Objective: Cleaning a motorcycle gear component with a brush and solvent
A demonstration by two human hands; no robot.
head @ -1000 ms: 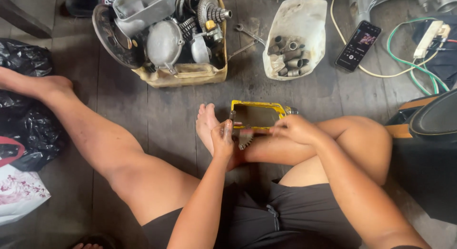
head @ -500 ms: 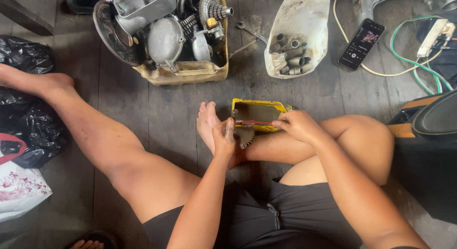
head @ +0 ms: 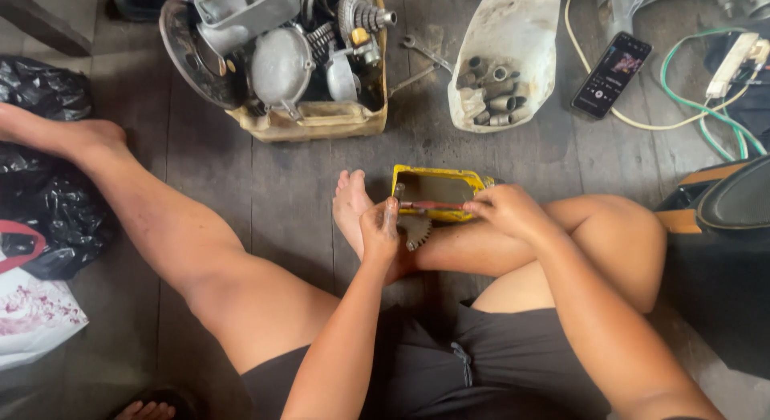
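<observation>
Left hand [head: 380, 229] grips a toothed gear [head: 416, 231]; right hand [head: 504, 211] pinches a thin reddish rod [head: 431, 205] lying between both grips, over the yellow tray [head: 438, 173] just beyond them.

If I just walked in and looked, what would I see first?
Probably the two hands in the middle: the left hand and right hand hold a thin red-handled tool over a small yellow tray, with a toothed gear just below. Behind them, a yellowish box is crammed with grey metal engine parts, beside a white tub of small metal tubes.
</observation>
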